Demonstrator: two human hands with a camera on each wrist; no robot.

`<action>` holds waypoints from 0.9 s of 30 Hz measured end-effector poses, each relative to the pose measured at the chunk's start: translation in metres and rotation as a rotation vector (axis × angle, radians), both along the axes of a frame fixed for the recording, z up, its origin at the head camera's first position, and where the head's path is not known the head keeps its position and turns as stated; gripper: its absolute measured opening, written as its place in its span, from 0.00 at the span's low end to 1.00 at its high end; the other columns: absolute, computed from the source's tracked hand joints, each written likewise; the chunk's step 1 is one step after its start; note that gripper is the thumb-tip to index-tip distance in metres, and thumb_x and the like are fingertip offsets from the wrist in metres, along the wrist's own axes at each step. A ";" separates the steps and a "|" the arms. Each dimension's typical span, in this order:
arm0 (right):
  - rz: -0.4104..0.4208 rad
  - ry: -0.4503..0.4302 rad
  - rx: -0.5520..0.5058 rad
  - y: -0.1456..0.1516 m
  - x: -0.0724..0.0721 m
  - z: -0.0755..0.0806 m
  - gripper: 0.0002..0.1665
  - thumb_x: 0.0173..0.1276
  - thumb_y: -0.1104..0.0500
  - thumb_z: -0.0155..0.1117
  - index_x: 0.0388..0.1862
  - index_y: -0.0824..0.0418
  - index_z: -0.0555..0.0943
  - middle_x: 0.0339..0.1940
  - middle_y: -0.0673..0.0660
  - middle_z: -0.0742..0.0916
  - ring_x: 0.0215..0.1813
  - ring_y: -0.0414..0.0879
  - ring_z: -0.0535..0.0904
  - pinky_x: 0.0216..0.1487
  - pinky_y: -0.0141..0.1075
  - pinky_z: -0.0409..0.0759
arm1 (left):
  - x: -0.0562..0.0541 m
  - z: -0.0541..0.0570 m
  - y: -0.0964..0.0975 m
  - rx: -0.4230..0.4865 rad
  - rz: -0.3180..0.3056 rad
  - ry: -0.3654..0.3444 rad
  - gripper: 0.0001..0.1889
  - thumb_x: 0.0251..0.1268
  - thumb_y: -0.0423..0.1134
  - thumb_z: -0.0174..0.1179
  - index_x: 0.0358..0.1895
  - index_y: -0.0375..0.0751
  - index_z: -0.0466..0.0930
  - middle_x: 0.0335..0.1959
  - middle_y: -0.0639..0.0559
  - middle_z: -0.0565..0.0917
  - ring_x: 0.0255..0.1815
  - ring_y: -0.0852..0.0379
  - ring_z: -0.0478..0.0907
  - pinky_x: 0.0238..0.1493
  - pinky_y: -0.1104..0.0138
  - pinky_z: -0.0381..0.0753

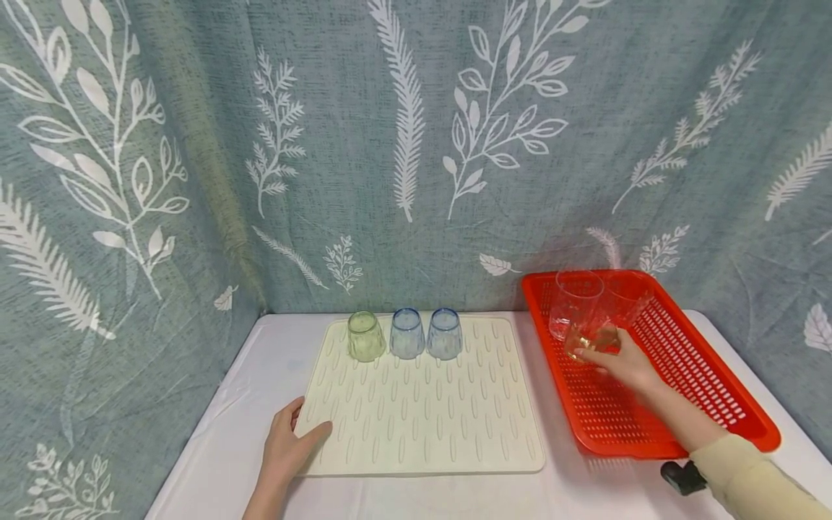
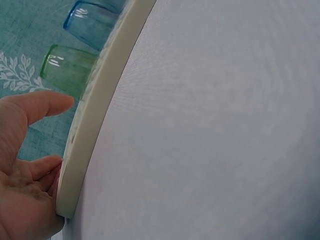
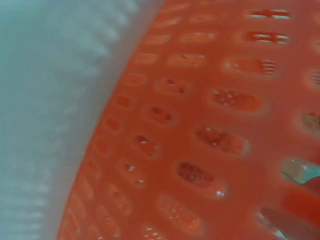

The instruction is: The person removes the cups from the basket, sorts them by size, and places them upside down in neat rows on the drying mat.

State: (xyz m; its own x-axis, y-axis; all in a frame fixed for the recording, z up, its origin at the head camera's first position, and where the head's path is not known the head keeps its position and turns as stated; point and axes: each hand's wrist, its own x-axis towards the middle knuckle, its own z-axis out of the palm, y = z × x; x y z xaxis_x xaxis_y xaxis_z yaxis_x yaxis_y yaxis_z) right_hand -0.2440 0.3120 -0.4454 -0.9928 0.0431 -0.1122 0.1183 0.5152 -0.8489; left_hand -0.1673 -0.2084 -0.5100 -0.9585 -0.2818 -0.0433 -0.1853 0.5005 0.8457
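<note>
My right hand (image 1: pixel 625 363) reaches into the red plastic basket (image 1: pixel 715 361) and grips an amber glass (image 1: pixel 575 342). Clear glasses (image 1: pixel 581 286) stand just behind it in the basket, overlapping in the head view. My left hand (image 1: pixel 286 442) touches the left edge of a cream ridged drying mat (image 1: pixel 422 412); the left wrist view shows its thumb (image 2: pixel 50 104) extended, with the other fingers against the mat's edge. A green glass (image 1: pixel 367 338) and two blue glasses, one in the middle (image 1: pixel 407 335) and one at right (image 1: pixel 445 336), stand upside down along the mat's back edge.
A white-covered table (image 1: pixel 247 404) carries everything. Behind it hangs a grey-green curtain (image 1: pixel 338 144) with white leaf prints. A small black object (image 1: pixel 682 477) lies by the basket's front edge, partly behind the right sleeve (image 1: pixel 747 469). Basket wall holes (image 3: pixel 170 115) fill much of the right wrist view.
</note>
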 end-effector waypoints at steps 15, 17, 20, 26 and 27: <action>-0.044 0.147 -0.157 -0.016 0.027 0.030 0.48 0.68 0.44 0.64 0.73 0.68 0.52 0.67 0.68 0.63 0.65 0.63 0.66 0.45 0.25 0.79 | 0.001 -0.001 0.000 -0.002 -0.007 0.000 0.43 0.59 0.39 0.66 0.72 0.23 0.53 0.63 0.28 0.63 0.62 0.35 0.64 0.63 0.47 0.64; -0.042 0.153 -0.189 -0.021 0.033 0.035 0.46 0.69 0.45 0.64 0.72 0.66 0.53 0.65 0.65 0.65 0.62 0.57 0.69 0.46 0.26 0.80 | 0.000 -0.001 0.000 -0.003 -0.005 -0.001 0.43 0.59 0.40 0.66 0.72 0.24 0.53 0.63 0.28 0.64 0.62 0.35 0.65 0.63 0.47 0.65; -0.029 0.161 -0.221 -0.031 0.042 0.039 0.42 0.69 0.47 0.65 0.71 0.64 0.56 0.62 0.61 0.68 0.56 0.45 0.72 0.46 0.27 0.80 | 0.000 -0.001 -0.001 -0.005 -0.002 -0.004 0.42 0.60 0.40 0.66 0.72 0.24 0.53 0.63 0.29 0.64 0.61 0.36 0.65 0.62 0.48 0.65; 0.016 0.138 -0.278 -0.053 0.057 0.040 0.39 0.68 0.49 0.66 0.70 0.60 0.59 0.61 0.59 0.71 0.56 0.44 0.72 0.49 0.32 0.80 | 0.000 0.000 -0.001 0.001 -0.002 -0.003 0.42 0.60 0.40 0.66 0.72 0.25 0.54 0.62 0.29 0.65 0.60 0.37 0.66 0.60 0.49 0.66; 0.023 0.132 -0.285 -0.057 0.059 0.039 0.39 0.68 0.50 0.66 0.70 0.60 0.60 0.61 0.60 0.72 0.57 0.46 0.73 0.49 0.33 0.80 | 0.001 0.000 -0.001 0.001 -0.002 -0.003 0.42 0.60 0.40 0.66 0.72 0.25 0.54 0.62 0.30 0.65 0.60 0.37 0.66 0.59 0.49 0.66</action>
